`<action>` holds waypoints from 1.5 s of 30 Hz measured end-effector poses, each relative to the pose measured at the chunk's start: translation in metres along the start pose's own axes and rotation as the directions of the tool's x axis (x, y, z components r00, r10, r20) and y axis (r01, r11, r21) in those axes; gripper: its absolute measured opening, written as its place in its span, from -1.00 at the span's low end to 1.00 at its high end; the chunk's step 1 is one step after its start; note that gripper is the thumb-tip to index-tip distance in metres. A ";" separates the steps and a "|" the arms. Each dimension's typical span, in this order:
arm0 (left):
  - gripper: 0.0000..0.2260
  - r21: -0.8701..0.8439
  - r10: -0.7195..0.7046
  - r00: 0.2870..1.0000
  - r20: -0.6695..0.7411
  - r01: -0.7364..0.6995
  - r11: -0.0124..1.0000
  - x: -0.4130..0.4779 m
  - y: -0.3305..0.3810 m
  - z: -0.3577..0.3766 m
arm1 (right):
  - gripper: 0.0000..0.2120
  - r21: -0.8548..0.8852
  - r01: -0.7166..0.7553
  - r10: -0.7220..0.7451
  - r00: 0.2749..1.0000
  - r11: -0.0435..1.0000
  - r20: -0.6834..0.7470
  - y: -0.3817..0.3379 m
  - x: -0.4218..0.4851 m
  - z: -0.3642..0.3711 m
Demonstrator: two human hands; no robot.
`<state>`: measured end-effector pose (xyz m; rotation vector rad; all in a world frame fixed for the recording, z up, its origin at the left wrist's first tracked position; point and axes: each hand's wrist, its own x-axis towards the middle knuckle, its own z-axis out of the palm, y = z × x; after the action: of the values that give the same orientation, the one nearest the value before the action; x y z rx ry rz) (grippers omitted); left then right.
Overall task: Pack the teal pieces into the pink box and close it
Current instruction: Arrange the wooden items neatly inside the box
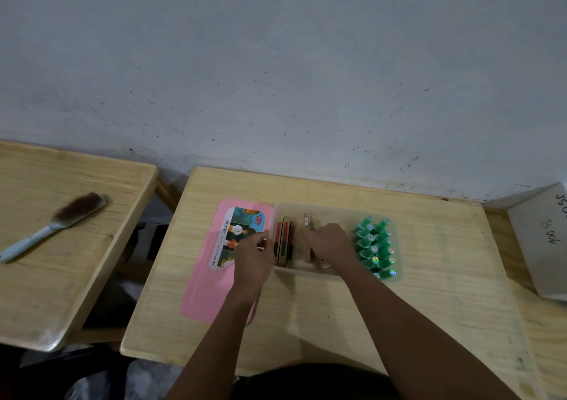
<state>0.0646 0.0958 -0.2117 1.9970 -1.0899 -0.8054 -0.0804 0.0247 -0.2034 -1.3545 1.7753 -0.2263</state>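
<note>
Several teal pieces (pixel 375 247) with shiny round stickers stand in rows at the right end of a translucent box (pixel 306 272) on the middle table. Its pink lid (pixel 202 283), with a printed label, lies flat on the table left of the box. Upright red and tan flat packs (pixel 283 240) fill the box's left end. My left hand (pixel 253 261) reaches over the lid, its curled fingertips pinching at the leftmost pack by the box's left wall. My right hand (pixel 329 243) is inside the box, fingers curled round tan packs (pixel 310 224) in the middle.
A light wooden table (pixel 306 323) carries the box. A second table (pixel 46 277) to the left holds a pale blue brush (pixel 55 226). A grey carton (pixel 543 240) leans at the far right. A wall stands just behind the tables.
</note>
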 end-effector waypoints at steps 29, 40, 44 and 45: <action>-0.76 0.015 0.035 0.999 -0.011 -0.035 0.999 -0.002 0.003 -0.001 | -0.80 0.268 0.170 -0.157 0.985 0.948 -0.073 0.021 -0.010 0.003; -0.74 0.003 0.019 1.000 0.008 -0.019 1.000 -0.001 0.002 -0.002 | -0.77 0.314 0.194 -0.187 0.981 0.929 -0.054 0.020 -0.013 0.007; -0.72 -0.015 0.005 1.000 0.007 -0.004 1.000 -0.001 0.002 -0.001 | -0.72 0.242 0.218 -0.202 0.975 0.945 -0.088 0.022 -0.011 0.010; -0.72 -0.019 0.002 1.000 0.005 -0.002 1.000 -0.002 0.003 -0.001 | -0.72 0.206 0.228 -0.213 0.973 0.952 -0.089 0.023 -0.011 0.010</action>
<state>0.0639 0.0967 -0.2085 1.9787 -1.0834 -0.8170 -0.0887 0.0465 -0.2172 -1.3988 1.5986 -0.5756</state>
